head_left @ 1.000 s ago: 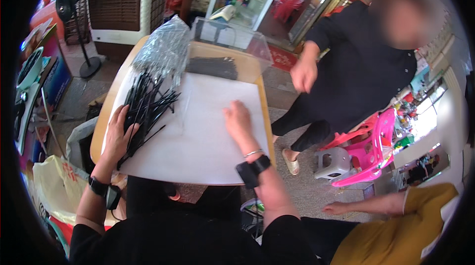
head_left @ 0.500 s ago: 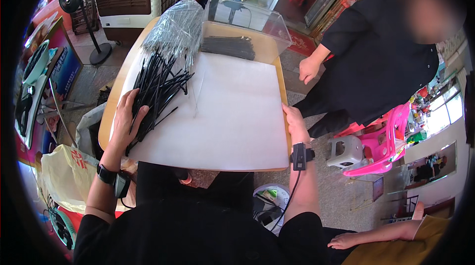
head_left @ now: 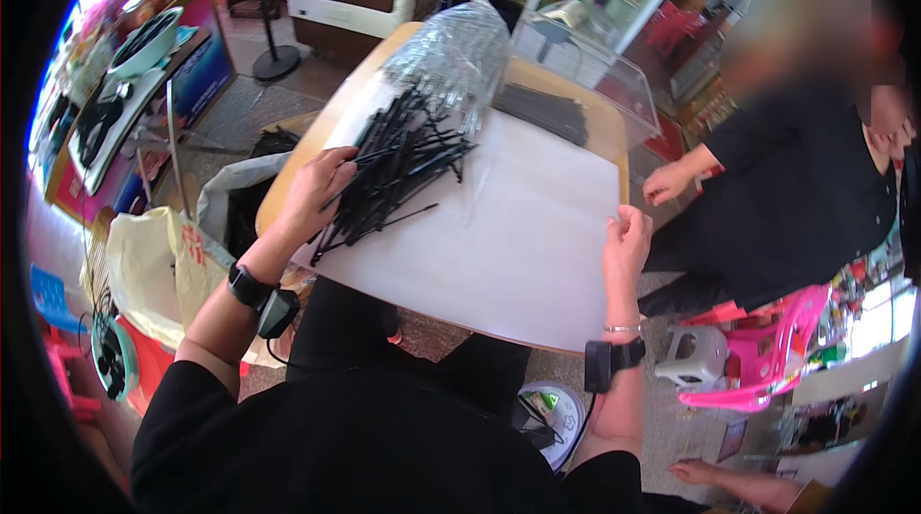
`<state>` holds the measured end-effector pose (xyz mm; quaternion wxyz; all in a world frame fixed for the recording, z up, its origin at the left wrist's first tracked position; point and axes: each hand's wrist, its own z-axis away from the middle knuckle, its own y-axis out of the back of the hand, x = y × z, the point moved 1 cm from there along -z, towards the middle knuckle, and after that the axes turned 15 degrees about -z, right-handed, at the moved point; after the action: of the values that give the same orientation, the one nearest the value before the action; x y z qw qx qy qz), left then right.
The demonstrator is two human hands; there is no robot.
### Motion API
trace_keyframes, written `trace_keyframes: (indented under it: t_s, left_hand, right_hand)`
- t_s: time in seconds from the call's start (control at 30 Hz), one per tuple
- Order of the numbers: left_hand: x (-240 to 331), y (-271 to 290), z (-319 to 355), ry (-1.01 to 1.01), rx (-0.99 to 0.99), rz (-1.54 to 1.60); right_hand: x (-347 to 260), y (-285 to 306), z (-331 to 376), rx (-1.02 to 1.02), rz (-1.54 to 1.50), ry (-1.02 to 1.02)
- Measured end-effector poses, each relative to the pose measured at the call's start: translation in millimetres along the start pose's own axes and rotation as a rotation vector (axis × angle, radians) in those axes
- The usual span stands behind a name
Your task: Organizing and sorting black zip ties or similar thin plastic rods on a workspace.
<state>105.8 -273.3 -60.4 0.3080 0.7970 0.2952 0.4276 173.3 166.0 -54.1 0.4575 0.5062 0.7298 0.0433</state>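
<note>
Your left hand (head_left: pixel 317 193) lies against the near left side of a loose heap of black strips (head_left: pixel 398 174); its palm is turned from view, so whether it grips any cannot be told. Well apart from it, your right hand (head_left: pixel 628 241) is curled near the right edge of the white sheet (head_left: pixel 537 236), and its folded fingers hide whether anything sits inside. Beyond your left hand, a crinkled clear bag (head_left: pixel 451 49) covers the heap's far end. The clear bin (head_left: pixel 624 97) ahead of your right hand blurs into the background. The sheet covers most of a wooden table (head_left: pixel 614 157). Past your right hand stands a person in black (head_left: pixel 787 198), with a grey stool (head_left: pixel 693 356) nearer you; beyond your left, a black fan (head_left: pixel 275 63) is cut off above.
</note>
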Motion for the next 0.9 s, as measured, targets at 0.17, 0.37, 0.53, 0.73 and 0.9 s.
trace_keyframes:
  t_s: [0.17, 0.37, 0.53, 0.73, 0.9]
  left_hand:
    - [-6.3, 3.6, 3.7, 0.221, 0.040, -0.007]
    - [22.7, 35.8, 8.2, 0.317, 0.059, -0.045]
    - [27.5, 19.2, 23.4, 0.044, -0.047, -0.420]
    - [35.2, 12.9, 17.4, 0.115, -0.004, -0.395]
    - [57.0, -15.1, -3.4, -0.120, -0.057, -0.526]
  right_hand:
    - [-68.5, -50.2, 23.4, -0.440, -0.333, 0.008]
    - [-107.6, -102.0, 27.7, -0.705, -0.445, -0.018]
    - [-130.2, -132.4, 20.5, -0.710, -0.494, -0.028]
    - [-133.8, -161.6, 23.5, -0.532, -0.129, 0.049]
    - [-125.2, -169.9, 20.9, -0.521, -0.239, 0.045]
